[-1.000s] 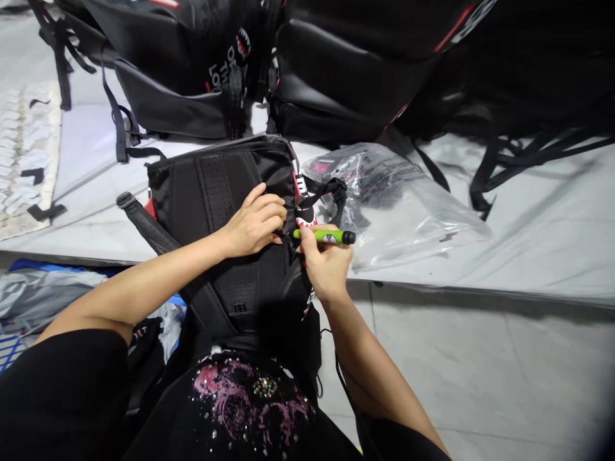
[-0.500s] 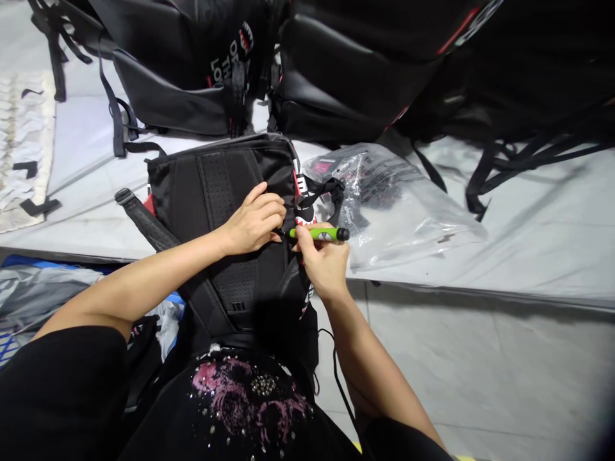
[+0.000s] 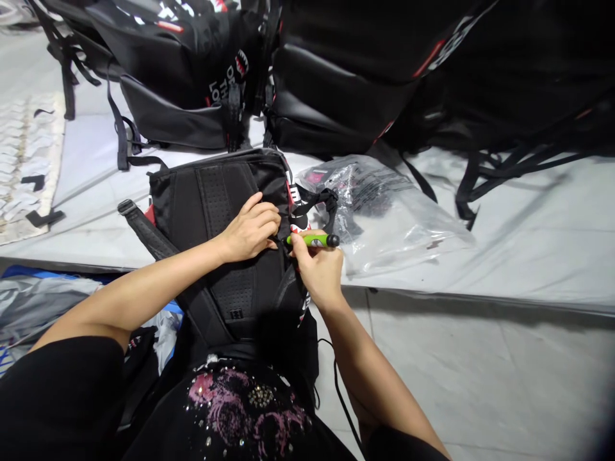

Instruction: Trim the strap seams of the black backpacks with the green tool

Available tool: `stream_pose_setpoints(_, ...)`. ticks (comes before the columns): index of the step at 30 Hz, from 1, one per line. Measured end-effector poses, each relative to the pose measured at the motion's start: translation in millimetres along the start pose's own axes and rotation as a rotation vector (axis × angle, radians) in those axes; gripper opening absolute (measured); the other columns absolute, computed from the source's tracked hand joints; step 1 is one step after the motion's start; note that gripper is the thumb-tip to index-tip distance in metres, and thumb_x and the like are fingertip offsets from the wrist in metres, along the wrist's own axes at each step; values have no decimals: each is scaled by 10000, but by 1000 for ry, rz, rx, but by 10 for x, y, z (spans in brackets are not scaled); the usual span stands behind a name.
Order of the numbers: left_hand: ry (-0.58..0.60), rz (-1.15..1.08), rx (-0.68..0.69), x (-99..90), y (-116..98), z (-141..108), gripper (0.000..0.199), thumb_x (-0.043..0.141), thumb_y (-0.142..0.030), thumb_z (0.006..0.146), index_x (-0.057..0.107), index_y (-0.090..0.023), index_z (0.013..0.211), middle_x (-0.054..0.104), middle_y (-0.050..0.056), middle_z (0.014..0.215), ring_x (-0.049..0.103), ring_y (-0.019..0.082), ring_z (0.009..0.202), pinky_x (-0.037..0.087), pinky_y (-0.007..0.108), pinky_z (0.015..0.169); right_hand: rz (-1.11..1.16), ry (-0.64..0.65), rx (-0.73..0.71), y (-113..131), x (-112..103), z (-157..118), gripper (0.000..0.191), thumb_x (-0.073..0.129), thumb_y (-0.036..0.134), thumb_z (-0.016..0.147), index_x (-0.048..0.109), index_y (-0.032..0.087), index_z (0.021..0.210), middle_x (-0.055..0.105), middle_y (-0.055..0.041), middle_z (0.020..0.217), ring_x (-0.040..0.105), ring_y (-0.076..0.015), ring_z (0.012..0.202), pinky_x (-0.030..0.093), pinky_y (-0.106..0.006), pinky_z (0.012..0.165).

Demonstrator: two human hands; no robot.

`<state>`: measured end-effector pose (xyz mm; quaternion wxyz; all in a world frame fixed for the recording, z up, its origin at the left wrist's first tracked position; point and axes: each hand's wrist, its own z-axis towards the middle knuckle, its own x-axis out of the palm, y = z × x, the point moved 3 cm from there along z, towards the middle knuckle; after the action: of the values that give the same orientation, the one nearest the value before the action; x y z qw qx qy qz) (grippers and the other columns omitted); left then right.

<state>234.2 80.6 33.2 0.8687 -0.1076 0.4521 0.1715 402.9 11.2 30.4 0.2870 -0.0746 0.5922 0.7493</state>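
A black backpack (image 3: 225, 198) lies with its padded back panel up, partly on the white table edge and partly toward my lap. Pressed on the panel near its right side is my left hand (image 3: 252, 227), its fingers bent and its fingertips pinching the fabric. My right hand (image 3: 319, 262) grips a green marker (image 3: 314, 241) with a black end, its tip pointing left at the fabric beside my left fingertips. The marker's tip is too small to make out. A loose shoulder strap (image 3: 148, 230) sticks out on the left.
Large black backpacks (image 3: 336, 89) stand along the back of the white table (image 3: 519, 256), their straps hanging forward. A clear plastic bag (image 3: 384, 211) lies right of my right hand. Bagged items (image 3: 43, 307) sit below the table at left. A thin black cable (image 3: 339, 384) hangs by my right forearm.
The view has shifted slightly, so the table and bags appear lower. Both hands keep nearly the same place on the backpack, and the marker remains in my right hand.
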Motion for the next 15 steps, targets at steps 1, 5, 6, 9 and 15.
stream_pose_setpoints(1, 4, 4, -2, 2, 2, -1, 256, 520, -421, 950, 596, -188, 873, 685, 70, 1000, 559, 233, 1153, 250, 533, 1204, 3, 1, -3, 0, 2, 1, 247, 590, 444, 892, 629, 207, 835, 682, -21, 673, 650, -193, 592, 514, -319, 605)
stream_pose_setpoints(5, 22, 3, -10, 6, 6, 4, 248, 535, -420, 943, 594, -187, 881, 682, 74, 1008, 549, 236, 1165, 242, 535, 1208, -16, 11, -10, -1, 7, 9, 243, 589, 444, 895, 630, 210, 841, 686, -21, 677, 657, -195, 608, 515, -312, 611)
stream_pose_setpoints(6, 30, 5, -12, 6, 6, 7, 244, 539, -418, 941, 593, -187, 883, 682, 75, 1012, 546, 238, 1167, 242, 538, 1207, -23, 11, -12, -3, 6, 11, 246, 587, 447, 895, 633, 210, 849, 684, -19, 672, 655, -194, 604, 515, -311, 610)
stream_pose_setpoints(9, 58, 17, -15, 2, 1, 17, 217, 558, -396, 930, 586, -185, 888, 677, 78, 1038, 539, 245, 1176, 248, 544, 1202, -37, 28, -20, -9, 8, 17, 261, 585, 459, 896, 640, 208, 853, 676, -15, 652, 647, -194, 583, 514, -312, 604)
stream_pose_setpoints(15, 30, 46, 12, -39, -16, 39, 213, 594, -384, 909, 570, -174, 885, 671, 80, 1029, 548, 256, 1144, 284, 538, 1177, -28, 18, -34, -24, 11, 22, 273, 600, 484, 881, 656, 217, 856, 691, -25, 669, 672, -208, 617, 535, -317, 625)
